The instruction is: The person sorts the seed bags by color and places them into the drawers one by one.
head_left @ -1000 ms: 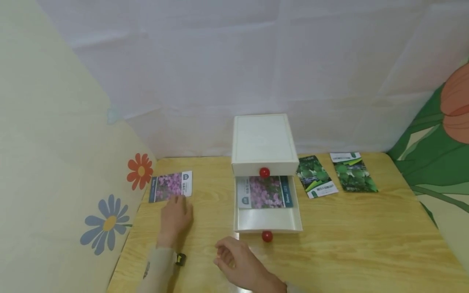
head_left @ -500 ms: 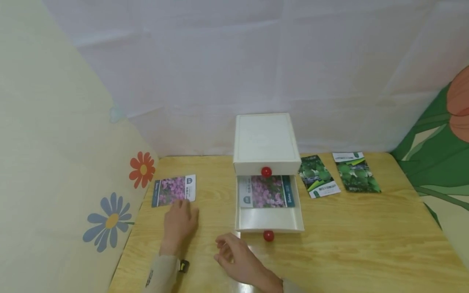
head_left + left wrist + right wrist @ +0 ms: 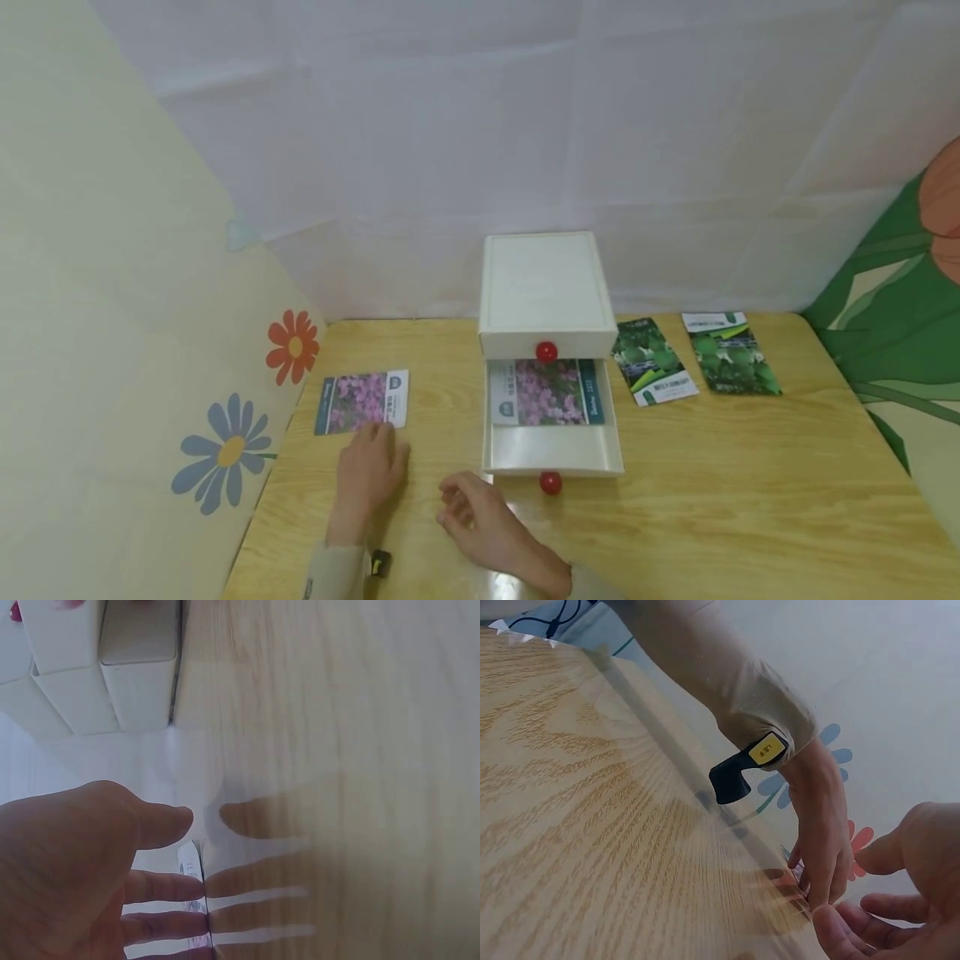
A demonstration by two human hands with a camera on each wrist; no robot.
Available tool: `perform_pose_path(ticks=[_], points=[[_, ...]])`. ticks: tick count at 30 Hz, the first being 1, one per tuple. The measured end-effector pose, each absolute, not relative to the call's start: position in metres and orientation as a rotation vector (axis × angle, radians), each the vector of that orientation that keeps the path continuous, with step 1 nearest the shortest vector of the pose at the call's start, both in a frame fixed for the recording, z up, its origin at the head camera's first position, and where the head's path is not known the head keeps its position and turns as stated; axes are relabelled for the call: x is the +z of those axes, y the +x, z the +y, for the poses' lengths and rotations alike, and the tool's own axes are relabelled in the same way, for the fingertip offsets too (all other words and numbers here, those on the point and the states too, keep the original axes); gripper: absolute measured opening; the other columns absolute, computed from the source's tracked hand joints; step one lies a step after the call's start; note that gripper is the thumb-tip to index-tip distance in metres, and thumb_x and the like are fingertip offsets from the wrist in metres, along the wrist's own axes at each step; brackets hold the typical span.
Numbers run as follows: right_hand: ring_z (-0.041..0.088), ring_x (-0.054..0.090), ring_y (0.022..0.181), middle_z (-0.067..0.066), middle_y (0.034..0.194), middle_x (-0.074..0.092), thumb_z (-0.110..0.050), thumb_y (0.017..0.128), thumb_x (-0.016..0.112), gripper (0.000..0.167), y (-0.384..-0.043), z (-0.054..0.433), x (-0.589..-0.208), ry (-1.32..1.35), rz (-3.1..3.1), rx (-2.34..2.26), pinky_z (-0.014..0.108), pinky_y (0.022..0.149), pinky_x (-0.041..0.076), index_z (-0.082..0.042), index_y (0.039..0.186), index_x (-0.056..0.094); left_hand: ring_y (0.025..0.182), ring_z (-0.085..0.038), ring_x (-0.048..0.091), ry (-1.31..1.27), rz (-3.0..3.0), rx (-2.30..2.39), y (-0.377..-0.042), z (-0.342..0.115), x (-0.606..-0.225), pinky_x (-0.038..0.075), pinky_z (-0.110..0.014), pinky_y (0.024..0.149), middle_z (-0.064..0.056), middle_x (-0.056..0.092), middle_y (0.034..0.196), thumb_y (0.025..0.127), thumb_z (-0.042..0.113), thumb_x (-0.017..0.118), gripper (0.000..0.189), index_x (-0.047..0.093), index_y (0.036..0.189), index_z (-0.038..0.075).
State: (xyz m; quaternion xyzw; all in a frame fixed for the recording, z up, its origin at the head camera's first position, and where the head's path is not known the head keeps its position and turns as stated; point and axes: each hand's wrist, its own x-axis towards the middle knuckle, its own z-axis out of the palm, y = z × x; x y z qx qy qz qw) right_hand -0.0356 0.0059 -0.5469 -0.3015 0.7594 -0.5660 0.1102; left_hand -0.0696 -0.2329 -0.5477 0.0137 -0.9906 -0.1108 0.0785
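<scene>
Your left hand [image 3: 369,471], fingers straight, only touches the pink-flower card [image 3: 360,400] — press lightly, slide it flat; right hand [image 3: 486,525], loosely curled, holds nothing.

My left sleeve [image 3: 705,664] is long, pale beige, soft fabric, creased and bunched near the cuff. Small dark mark [image 3: 308,588] on it, too small to read. Black wrist unit [image 3: 735,771] at that cuff: angular, blocky end sticking out, yellow label [image 3: 768,749], dark characters. Right sleeve [image 3: 591,585] also pale beige. My left hand [image 3: 367,471] and right hand [image 3: 483,523]: bare.
</scene>
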Motion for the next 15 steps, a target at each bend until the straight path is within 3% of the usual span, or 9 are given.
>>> perform_pose_path(ticks=[9,15], points=[[0.006,0.067,0.093,0.016,0.114,0.069,-0.008,0.099,0.073,0.035,-0.041,-0.003,-0.547,-0.786,2.266,-1.67,0.022,0.082,0.062,0.006,0.128,0.061,0.082,-0.03,0.061,0.021,-2.974,-0.338,-0.057,-0.225,-0.547,0.059,-0.051,0.072,-0.016,0.064,0.101,0.101,0.026,0.071,0.025,0.068,0.107,0.002],[0.009,0.067,0.095,0.017,0.118,0.067,-0.008,0.098,0.073,0.04,-0.045,-0.007,-0.547,-0.717,2.272,-1.667,0.022,0.084,0.062,0.007,0.132,0.059,0.087,-0.032,0.065,0.0,-2.943,-0.35,-0.043,-0.218,-0.545,0.061,-0.053,0.076,-0.018,0.068,0.104,0.099,0.022,0.073,0.019,0.069,0.102,0.004]])
